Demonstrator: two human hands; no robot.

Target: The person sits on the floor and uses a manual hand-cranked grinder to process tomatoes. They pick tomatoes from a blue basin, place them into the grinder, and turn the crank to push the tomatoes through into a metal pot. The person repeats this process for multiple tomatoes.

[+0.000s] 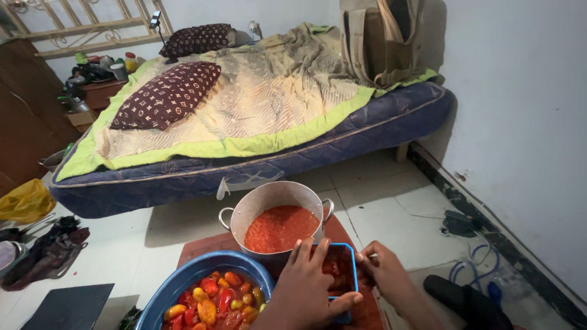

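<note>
My left hand (306, 287) grips the near left edge of a small blue-rimmed square container (340, 272) holding red chopped pieces. On the container's right side rests my right hand (382, 269), fingers curled at its rim. Just behind it stands a metal pot (269, 198) filled with red blended pulp (281, 227). A blue bowl (183, 284) at the lower left holds red, orange and yellow peppers and tomatoes (214, 299). All sit on a reddish-brown board (202, 244) on the floor.
A mattress (367, 131) with a green-edged blanket and two patterned pillows lies behind the pot. A tan bag (382, 40) leans on the wall. Dark clothes (46, 250), a yellow bag (24, 201) and a dark flat panel (67, 308) are left; cables (468, 256) run right.
</note>
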